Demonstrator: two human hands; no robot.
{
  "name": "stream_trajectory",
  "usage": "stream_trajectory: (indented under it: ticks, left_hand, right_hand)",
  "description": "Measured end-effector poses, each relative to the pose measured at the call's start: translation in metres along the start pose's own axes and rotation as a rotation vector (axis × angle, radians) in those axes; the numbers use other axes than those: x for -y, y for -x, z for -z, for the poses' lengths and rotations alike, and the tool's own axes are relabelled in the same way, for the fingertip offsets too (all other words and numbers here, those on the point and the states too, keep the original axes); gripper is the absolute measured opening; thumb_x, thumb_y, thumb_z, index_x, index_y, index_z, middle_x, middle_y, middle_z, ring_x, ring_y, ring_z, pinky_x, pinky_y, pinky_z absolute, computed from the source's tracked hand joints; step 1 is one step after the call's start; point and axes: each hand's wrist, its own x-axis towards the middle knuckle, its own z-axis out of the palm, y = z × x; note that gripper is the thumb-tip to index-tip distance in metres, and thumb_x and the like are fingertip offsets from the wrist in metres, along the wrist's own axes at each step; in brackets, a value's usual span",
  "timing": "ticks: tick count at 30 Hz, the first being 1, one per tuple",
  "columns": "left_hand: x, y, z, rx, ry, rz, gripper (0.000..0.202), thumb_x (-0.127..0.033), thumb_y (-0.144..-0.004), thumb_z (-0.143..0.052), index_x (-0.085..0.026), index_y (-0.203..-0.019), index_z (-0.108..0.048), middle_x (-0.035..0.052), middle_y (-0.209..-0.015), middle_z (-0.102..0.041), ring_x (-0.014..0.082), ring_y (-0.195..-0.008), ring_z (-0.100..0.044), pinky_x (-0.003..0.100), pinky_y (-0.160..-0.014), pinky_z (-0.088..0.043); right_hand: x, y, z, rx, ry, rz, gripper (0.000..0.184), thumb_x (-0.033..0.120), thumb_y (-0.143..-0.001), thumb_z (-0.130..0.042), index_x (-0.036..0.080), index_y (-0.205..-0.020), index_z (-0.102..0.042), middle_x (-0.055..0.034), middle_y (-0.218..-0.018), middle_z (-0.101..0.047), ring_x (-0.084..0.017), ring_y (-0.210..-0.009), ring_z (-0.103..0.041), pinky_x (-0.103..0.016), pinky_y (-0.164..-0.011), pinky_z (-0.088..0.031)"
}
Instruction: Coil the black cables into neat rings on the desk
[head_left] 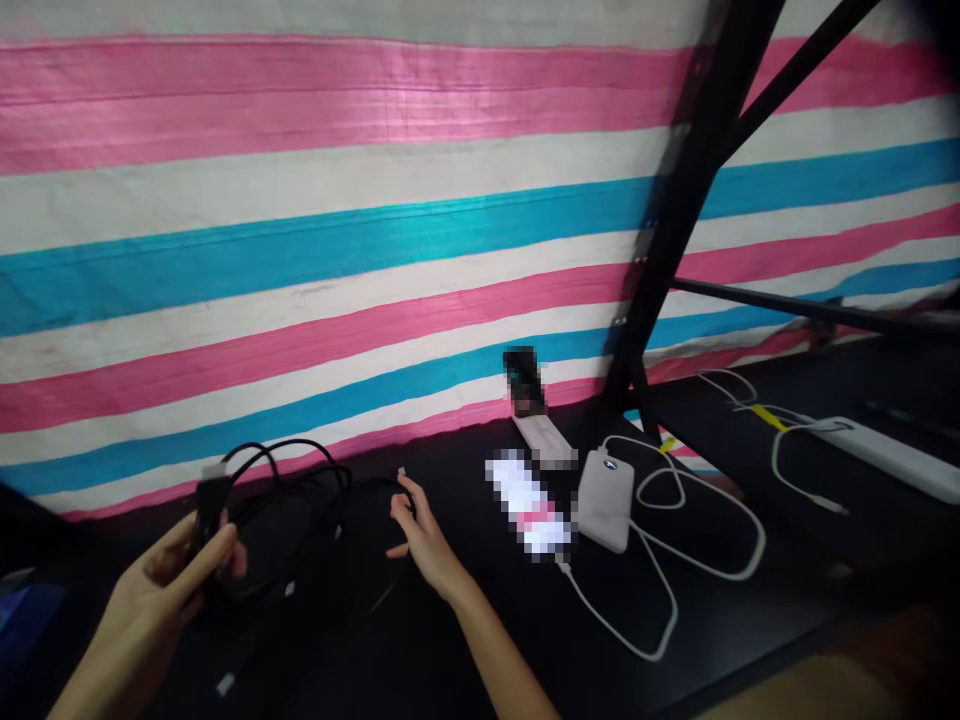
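Note:
My left hand (pixel 176 580) is closed round a black plug or adapter (pixel 210 500), held a little above the dark table at the lower left. Black cables (pixel 300 470) loop from it across the table. My right hand (pixel 420 535) hovers beside those cables with fingers apart, its fingertips at a thin black cable end (pixel 401 475); whether it pinches that cable is unclear.
A white power bank (pixel 604 495) with white cables (pixel 675 560) lies right of my hands, next to blurred-out items. A white power strip (pixel 885 455) sits far right. A black metal frame (pixel 675 220) rises in front of a pink, blue and white striped tarp (pixel 300 200).

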Motion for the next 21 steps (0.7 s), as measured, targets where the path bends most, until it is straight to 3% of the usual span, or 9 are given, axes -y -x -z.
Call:
stream_trajectory:
  ticks: [2, 4, 6, 8, 10, 12, 15, 17, 21]
  left_hand:
    - [-0.004, 0.002, -0.009, -0.022, 0.194, 0.045, 0.041, -0.047, -0.048, -0.077, -0.021, -0.077, -0.062, -0.0018, -0.066, -0.059, 0.0095, -0.055, -0.045, 0.014, -0.041, -0.033]
    - [-0.002, 0.004, -0.019, -0.074, 0.318, -0.02, 0.047, -0.039, -0.048, -0.079, -0.022, -0.088, -0.061, -0.0036, -0.075, -0.059, 0.0061, -0.054, -0.043, 0.012, -0.043, -0.034]
    - [0.004, 0.007, -0.031, -0.019, 0.303, -0.113, 0.044, -0.037, -0.056, -0.076, -0.023, -0.093, -0.058, -0.0042, -0.081, -0.058, 0.0047, -0.052, -0.043, 0.013, -0.046, -0.039]
    - [0.015, 0.011, -0.045, 0.139, 0.188, -0.148, 0.047, -0.04, -0.062, -0.072, -0.023, -0.102, -0.054, -0.001, -0.089, -0.059, 0.0089, -0.057, -0.051, 0.018, -0.046, -0.043]
    - [0.025, 0.015, -0.06, 0.309, 0.029, -0.17, 0.05, -0.044, -0.068, -0.066, -0.022, -0.11, -0.05, 0.0028, -0.095, -0.06, 0.0153, -0.066, -0.057, 0.022, -0.046, -0.046]
    - [0.035, 0.019, -0.073, 0.412, -0.122, -0.231, 0.05, -0.045, -0.073, -0.061, -0.022, -0.115, -0.049, 0.0035, -0.094, -0.061, 0.0186, -0.076, -0.06, 0.028, -0.059, -0.051]
    - [0.05, 0.022, -0.086, 0.446, -0.259, -0.353, 0.049, -0.046, -0.071, -0.063, -0.022, -0.113, -0.053, 0.0051, -0.096, -0.061, 0.0213, -0.087, -0.059, 0.036, -0.079, -0.049]
    - [0.06, 0.021, -0.089, 0.438, -0.293, -0.391, 0.052, -0.047, -0.066, -0.068, -0.022, -0.11, -0.054, 0.0067, -0.099, -0.059, 0.0221, -0.089, -0.058, 0.036, -0.079, -0.049]
    - [0.066, 0.012, -0.082, 0.466, -0.259, -0.409, 0.055, -0.048, -0.061, -0.072, -0.021, -0.107, -0.058, 0.0046, -0.092, -0.056, 0.0162, -0.074, -0.054, 0.028, -0.064, -0.047]
  right_hand:
    - [0.004, 0.003, 0.003, 0.011, -0.001, -0.113, 0.08, 0.061, -0.073, -0.056, 0.023, -0.137, -0.027, -0.014, -0.118, -0.049, -0.023, -0.095, -0.058, -0.025, -0.051, -0.053]
    - [0.008, 0.006, 0.009, 0.078, -0.002, -0.251, 0.087, 0.07, -0.072, -0.047, 0.02, -0.139, -0.021, -0.0153, -0.109, -0.054, -0.023, -0.076, -0.064, -0.028, -0.042, -0.051]
    - [0.011, 0.007, 0.013, 0.266, -0.043, -0.383, 0.09, 0.079, -0.072, -0.029, 0.015, -0.135, -0.03, -0.016, -0.098, -0.061, -0.023, -0.062, -0.066, -0.03, -0.037, -0.049]
    - [0.012, 0.008, 0.013, 0.422, -0.119, -0.428, 0.091, 0.081, -0.072, -0.018, 0.011, -0.125, -0.043, -0.0155, -0.087, -0.066, -0.023, -0.061, -0.067, -0.03, -0.04, -0.05]
    - [0.011, 0.008, 0.009, 0.386, -0.141, -0.348, 0.08, 0.075, -0.075, -0.03, 0.011, -0.116, -0.054, -0.0125, -0.081, -0.068, -0.022, -0.069, -0.067, -0.027, -0.047, -0.05]
    - [0.01, 0.009, 0.005, 0.248, -0.093, -0.24, 0.061, 0.064, -0.076, -0.049, 0.013, -0.107, -0.06, -0.0081, -0.076, -0.069, -0.019, -0.07, -0.066, -0.023, -0.052, -0.049]
    - [0.011, 0.008, 0.002, 0.173, -0.121, -0.225, 0.059, 0.062, -0.08, -0.043, 0.013, -0.108, -0.061, -0.0066, -0.073, -0.069, -0.016, -0.063, -0.064, -0.024, -0.053, -0.049]
    - [0.011, 0.006, 0.004, 0.181, -0.206, -0.242, 0.068, 0.065, -0.082, -0.033, 0.011, -0.116, -0.056, -0.0072, -0.072, -0.068, -0.017, -0.063, -0.065, -0.025, -0.052, -0.049]
    - [0.008, 0.003, 0.005, 0.153, -0.231, -0.166, 0.063, 0.049, -0.073, -0.065, 0.019, -0.125, -0.047, -0.0017, -0.075, -0.066, -0.016, -0.064, -0.065, -0.019, -0.042, -0.044]
